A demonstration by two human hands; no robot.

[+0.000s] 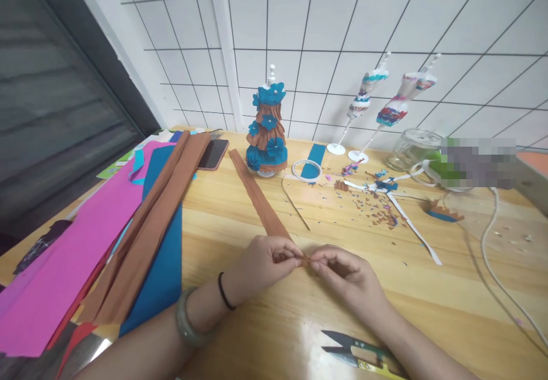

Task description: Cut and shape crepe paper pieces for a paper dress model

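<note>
A long brown crepe paper strip [262,197] lies across the table and runs toward me. My left hand [274,259] pinches its near end between thumb and fingers. Close beside it, my right hand [342,269] pinches the same end, so the fingertips of both hands almost meet. The bit of paper between them looks gathered or twisted, though the fingers partly hide it. Thread snips [359,351] with dark blades and a yellow handle lie just below my right wrist.
Folded crepe paper in brown [171,214], blue [165,271] and pink [85,243] is piled at left, beside a phone [214,154]. A small mannequin [269,132] wears blue and brown paper. Behind are a tape roll [306,170], paper scraps [385,214], two mannequins [368,92] and a glass jar [413,149].
</note>
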